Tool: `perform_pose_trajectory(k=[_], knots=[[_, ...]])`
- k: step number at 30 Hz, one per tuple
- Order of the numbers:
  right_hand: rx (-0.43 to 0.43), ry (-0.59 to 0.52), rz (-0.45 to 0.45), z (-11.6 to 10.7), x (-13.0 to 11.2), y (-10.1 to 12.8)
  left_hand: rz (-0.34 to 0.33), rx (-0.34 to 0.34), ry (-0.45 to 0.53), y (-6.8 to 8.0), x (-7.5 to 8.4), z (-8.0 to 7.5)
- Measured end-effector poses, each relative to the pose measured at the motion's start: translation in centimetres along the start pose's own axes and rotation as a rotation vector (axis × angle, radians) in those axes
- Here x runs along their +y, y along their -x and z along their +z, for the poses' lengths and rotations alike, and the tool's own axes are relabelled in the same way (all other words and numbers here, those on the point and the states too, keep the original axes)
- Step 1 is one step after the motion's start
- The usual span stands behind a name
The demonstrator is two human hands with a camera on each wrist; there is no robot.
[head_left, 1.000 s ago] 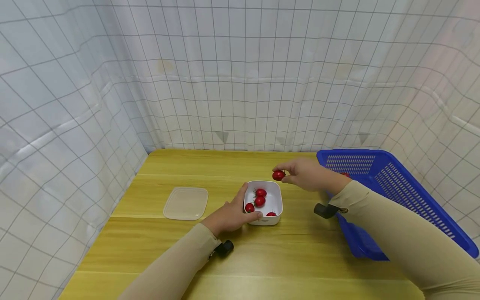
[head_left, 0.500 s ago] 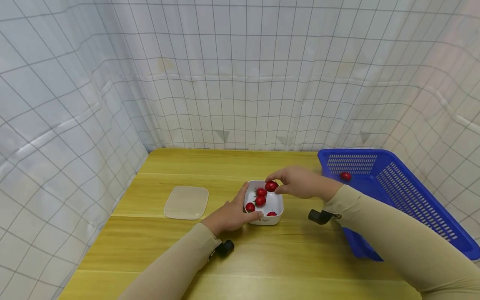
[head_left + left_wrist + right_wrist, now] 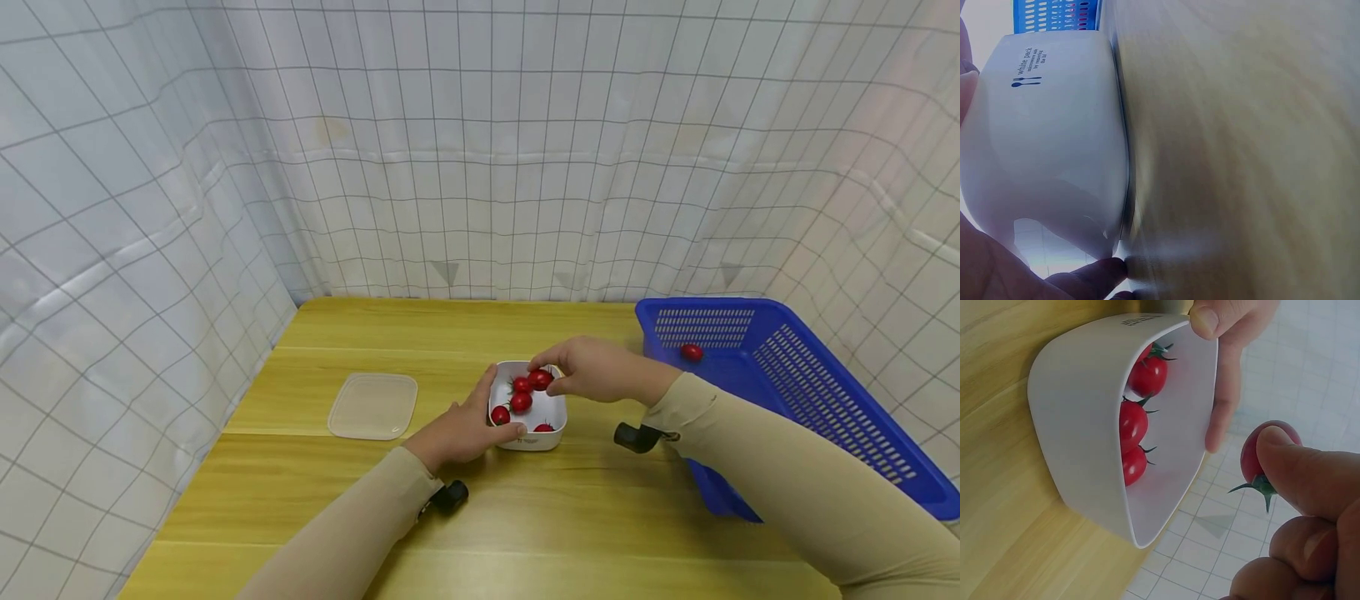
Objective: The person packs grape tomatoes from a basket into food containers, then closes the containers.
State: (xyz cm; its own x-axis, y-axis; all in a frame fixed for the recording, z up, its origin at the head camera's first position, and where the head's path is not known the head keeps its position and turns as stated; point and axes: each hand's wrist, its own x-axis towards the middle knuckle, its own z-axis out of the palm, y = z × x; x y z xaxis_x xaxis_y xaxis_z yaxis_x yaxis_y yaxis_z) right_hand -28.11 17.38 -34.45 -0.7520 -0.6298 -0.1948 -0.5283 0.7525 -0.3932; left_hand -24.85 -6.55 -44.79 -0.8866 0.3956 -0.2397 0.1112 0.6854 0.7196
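Note:
A small white container (image 3: 551, 407) (image 3: 1047, 137) (image 3: 1079, 419) stands on the wooden table (image 3: 390, 492) and holds several cherry tomatoes (image 3: 520, 402) (image 3: 1132, 425). My left hand (image 3: 468, 425) grips its left and front rim, thumb at the near corner (image 3: 1210, 319). My right hand (image 3: 592, 367) hovers just over the container's far side and pinches one cherry tomato (image 3: 540, 379) (image 3: 1263, 453) between thumb and fingertips (image 3: 1300, 475). That tomato sits right above the open container.
A translucent lid (image 3: 372, 405) lies on the table to the left of the container. A blue plastic basket (image 3: 787, 375) stands at the right edge with one cherry tomato (image 3: 691, 352) inside. Grid-patterned white curtains wall in the table.
My right hand has carried the pinched tomato from beside the basket leftward and down, to just over the white container. The left hand has kept its grip on the container.

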Motion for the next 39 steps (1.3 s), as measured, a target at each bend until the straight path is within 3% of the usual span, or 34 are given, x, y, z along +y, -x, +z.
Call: perform_pose_trajectory(k=[39], knots=[[-0.03, -0.025, -0.029, 0.22, -0.43, 0.23, 0.024, 0.003, 0.0, -0.19, -0.36, 0.08]])
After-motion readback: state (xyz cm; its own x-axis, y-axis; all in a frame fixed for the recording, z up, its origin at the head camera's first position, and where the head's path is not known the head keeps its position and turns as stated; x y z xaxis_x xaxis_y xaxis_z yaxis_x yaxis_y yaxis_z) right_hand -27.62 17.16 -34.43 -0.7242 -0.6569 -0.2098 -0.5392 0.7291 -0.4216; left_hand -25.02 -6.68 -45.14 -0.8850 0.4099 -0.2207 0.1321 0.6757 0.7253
